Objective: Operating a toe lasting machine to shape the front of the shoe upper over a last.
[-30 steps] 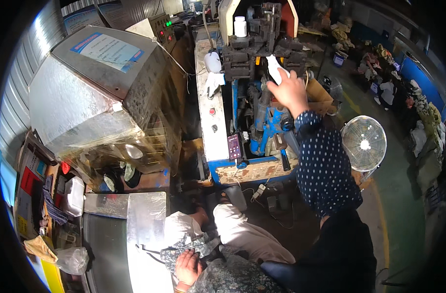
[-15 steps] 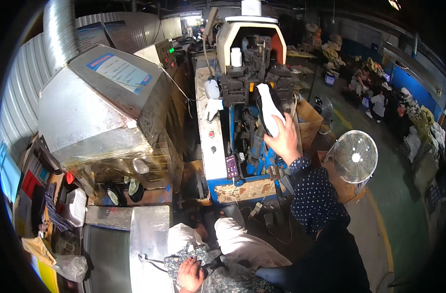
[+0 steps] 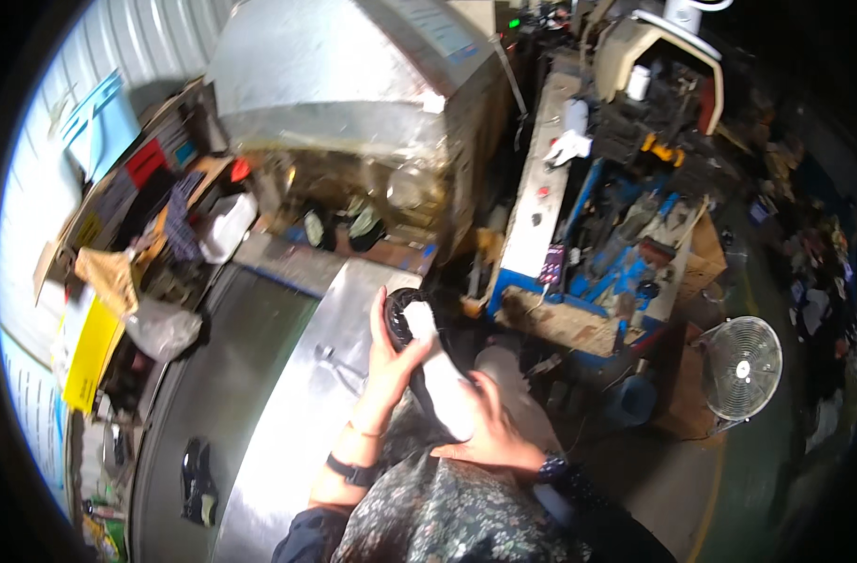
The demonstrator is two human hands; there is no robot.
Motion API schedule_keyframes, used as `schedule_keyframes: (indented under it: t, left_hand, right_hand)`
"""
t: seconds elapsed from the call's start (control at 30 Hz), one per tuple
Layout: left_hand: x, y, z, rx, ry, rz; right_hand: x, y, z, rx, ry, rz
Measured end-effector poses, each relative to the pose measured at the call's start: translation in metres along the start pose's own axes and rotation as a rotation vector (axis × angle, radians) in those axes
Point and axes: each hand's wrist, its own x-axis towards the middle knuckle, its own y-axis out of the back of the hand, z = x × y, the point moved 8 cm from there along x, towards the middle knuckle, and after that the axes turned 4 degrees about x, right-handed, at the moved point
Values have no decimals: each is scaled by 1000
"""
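Above the lap, just right of a smooth, shiny metal sheet [image 3: 283,436], both hands hold or touch a long, foot-shaped shoe piece [image 3: 444,383]. Its face is matt white, narrow through the middle; glossy, wrinkled black material wraps the far end and shows along the left edge. It slants, the black end up and to the left.

The left hand [image 3: 396,355] comes up from below with the forearm nearly upright, a dark band [image 3: 351,471] around the wrist. Its thumb presses across the white face while the index finger stretches along the black end, pinching the piece between them. The right hand [image 3: 492,430] reaches in from the lower right, laid against the near end, its thumb pointing left; its fingers are blurred, so I cannot tell how tightly they close. Beneath lies a floral cloth garment [image 3: 438,511].
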Motion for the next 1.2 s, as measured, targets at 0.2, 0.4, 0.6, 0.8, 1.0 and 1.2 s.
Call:
schedule_keyframes:
  t: [0.2,0.4,0.6,0.8,1.0,1.2]
  left_hand:
    - [-55,52,-99,0,237,-149]
    - [-54,56,-99,45,212,-196]
    - [-47,63,-113,8,228,-232]
    - [-48,62,-108,-64,246,-219]
    - [-47,60,-107,-43,247,-234]
    - [-48,57,-108,-6,244,-231]
  right_hand:
    - [22,-86,82,734,-471,-151]
    - [78,-119,93,898,-606,-106]
    - [89,-134,91,611,-485,-40]
    - [93,-133,87,568,-430,-45]
    - [93,-133,88,593,-390,-10]
    - [91,-131,90,649,-404,-15]
